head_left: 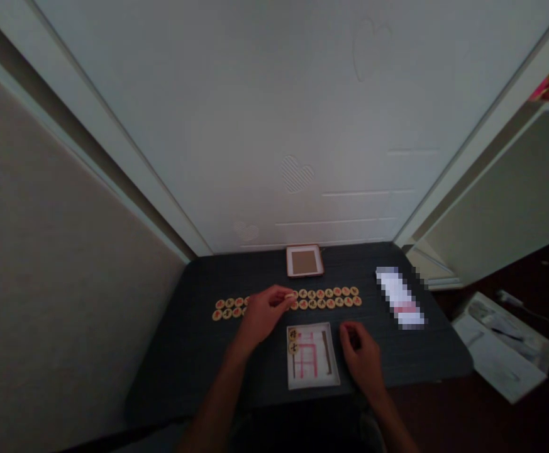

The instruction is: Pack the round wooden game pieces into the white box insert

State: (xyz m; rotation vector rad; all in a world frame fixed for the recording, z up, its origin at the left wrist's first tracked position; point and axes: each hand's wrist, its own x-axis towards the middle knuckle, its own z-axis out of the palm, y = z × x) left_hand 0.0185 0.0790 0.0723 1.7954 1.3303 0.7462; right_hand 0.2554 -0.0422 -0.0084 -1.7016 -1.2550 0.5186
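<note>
My left hand (262, 311) reaches over two rows of round xiangqi pieces (321, 304), with thumb and forefinger closed on one xiangqi piece (290, 296). The rows run left to right across the table, with red or dark characters on pale faces; my hand hides their middle. Close by, a shallow white box (312, 380) with pink lines inside holds two pieces with dark characters (293, 341) at its upper left. Just right of this box, my right hand (361, 355) rests with its fingers curled in, and no object shows in them.
A white tray-like lid with a brown inner panel (305, 263) lies at the back of the dark table (184, 352). On the right is a pixelated bright object (399, 299). A white box (505, 346) stands lower, beyond the right edge. A pale panel (274, 126) rises behind.
</note>
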